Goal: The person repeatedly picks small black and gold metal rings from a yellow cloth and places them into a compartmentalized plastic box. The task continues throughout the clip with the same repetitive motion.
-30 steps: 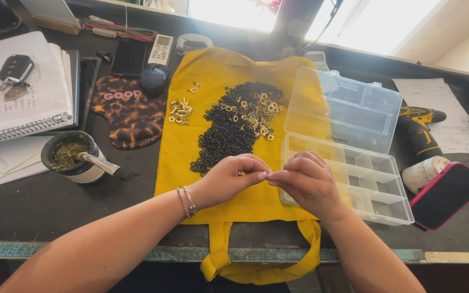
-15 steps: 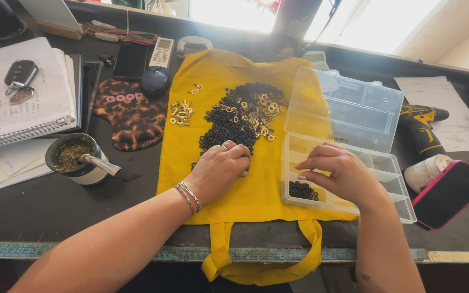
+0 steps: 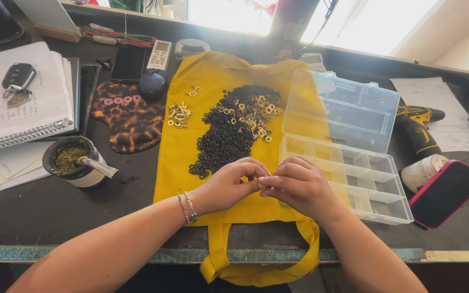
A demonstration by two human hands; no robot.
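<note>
Two hands point(image 3: 264, 184) — fingertips touching, one yellow bag point(image 3: 202, 141)

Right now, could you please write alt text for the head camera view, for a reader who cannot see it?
Left hand and right hand meet fingertip to fingertip over a yellow bag spread on a dark table. A pile of black and gold rings lies on the bag, with an open clear organizer box to the right. What the fingers pinch is hidden.
</note>
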